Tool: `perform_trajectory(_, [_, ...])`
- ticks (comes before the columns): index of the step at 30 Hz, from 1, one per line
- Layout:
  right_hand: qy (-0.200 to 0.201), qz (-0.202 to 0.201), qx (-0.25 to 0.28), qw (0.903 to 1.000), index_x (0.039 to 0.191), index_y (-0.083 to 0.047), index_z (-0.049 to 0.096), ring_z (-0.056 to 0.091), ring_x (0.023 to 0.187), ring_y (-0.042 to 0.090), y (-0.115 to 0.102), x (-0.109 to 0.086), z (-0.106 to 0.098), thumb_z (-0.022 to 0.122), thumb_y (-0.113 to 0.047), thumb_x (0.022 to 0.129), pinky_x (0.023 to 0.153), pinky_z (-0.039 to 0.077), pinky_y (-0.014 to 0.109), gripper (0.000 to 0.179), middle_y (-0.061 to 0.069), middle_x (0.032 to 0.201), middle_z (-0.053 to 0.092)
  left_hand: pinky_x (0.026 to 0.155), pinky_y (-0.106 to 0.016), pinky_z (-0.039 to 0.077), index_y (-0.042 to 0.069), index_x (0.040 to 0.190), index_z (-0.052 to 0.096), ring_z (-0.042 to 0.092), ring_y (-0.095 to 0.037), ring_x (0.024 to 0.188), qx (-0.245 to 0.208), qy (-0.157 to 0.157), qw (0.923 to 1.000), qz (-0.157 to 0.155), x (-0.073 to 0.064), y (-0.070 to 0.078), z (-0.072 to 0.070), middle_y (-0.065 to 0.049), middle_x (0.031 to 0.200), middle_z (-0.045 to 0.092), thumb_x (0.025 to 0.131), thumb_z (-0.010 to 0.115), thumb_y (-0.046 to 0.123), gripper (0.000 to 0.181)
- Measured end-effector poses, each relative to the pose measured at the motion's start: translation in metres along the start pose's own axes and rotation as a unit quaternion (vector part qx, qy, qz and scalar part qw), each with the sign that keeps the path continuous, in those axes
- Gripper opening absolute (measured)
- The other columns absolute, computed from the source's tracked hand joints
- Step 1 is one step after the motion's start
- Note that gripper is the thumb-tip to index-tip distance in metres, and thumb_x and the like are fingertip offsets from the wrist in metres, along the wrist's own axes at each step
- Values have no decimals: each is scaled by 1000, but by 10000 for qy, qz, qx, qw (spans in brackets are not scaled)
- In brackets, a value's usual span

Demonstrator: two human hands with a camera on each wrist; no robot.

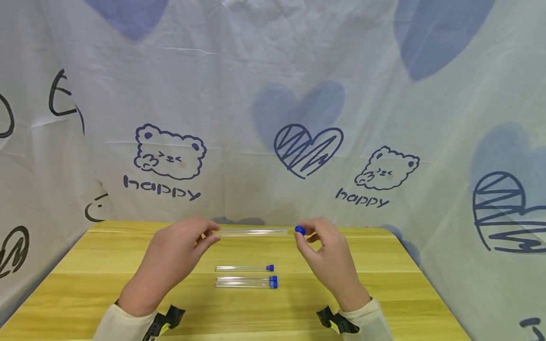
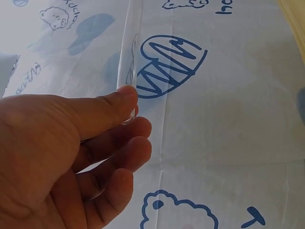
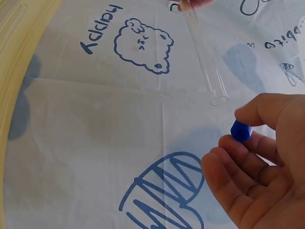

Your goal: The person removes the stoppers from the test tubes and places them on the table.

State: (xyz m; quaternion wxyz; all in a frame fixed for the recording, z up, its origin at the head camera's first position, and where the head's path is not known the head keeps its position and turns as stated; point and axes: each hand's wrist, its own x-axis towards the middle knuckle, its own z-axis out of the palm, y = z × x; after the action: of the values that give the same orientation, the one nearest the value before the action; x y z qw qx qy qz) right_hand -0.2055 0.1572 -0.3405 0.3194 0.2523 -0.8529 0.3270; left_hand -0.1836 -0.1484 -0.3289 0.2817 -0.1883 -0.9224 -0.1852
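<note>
Between thumb and forefinger my left hand point(image 1: 181, 248) pinches the closed end of a clear test tube point(image 1: 256, 232), held level above the far part of the table. In the right wrist view the tube's open mouth point(image 3: 219, 100) faces my right hand point(image 3: 259, 157). That hand pinches a blue cap point(image 3: 241, 131) with thumb and fingers, a short gap away from the mouth. Closer to me, a capped test tube point(image 1: 241, 268) lies on the table, and two more capped tubes point(image 1: 243, 282) lie side by side below it, blue ends to the right.
The yellow wood-grain table point(image 1: 251, 317) ends just beyond the hands. A pale cloth point(image 1: 239, 189) printed with hearts, bears and "happy" hangs behind it and along both sides. Each wrist wears a black strap point(image 1: 164, 323).
</note>
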Motion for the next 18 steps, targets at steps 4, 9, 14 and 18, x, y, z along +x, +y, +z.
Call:
perform_trajectory(4, [77,133,18,9999,110,-9,69,65,88,16,0,0,-1,77,-7,93,76,60,30,19,0,100,67,62,-29,53,18,104,78,64,-6,74,12,-160,9999,10,1,0,2,7,94,74,92,80,23,13])
perform_trajectory(9, [109,144,56,9998,108,-10,69,65,87,12,1,0,-4,76,-8,93,76,60,29,16,-1,99,68,66,-29,53,19,101,78,63,-4,73,-47,-626,9980,101,4,2,11,11,90,73,90,82,24,12])
perform_trajectory(14, [95,153,54,9998,106,-11,70,62,86,9,0,0,-7,76,-10,94,75,59,28,14,-3,98,67,67,-29,54,19,98,80,62,-2,73,-231,-1148,9931,-11,5,-5,30,13,86,72,88,84,22,11])
perform_trajectory(18, [11,211,38,9998,104,-13,70,63,87,12,-1,-1,-8,75,-12,95,74,59,29,11,-4,98,67,68,-31,56,18,97,80,64,-5,74,-293,-1228,9918,-211,3,-17,52,10,87,73,87,84,20,10])
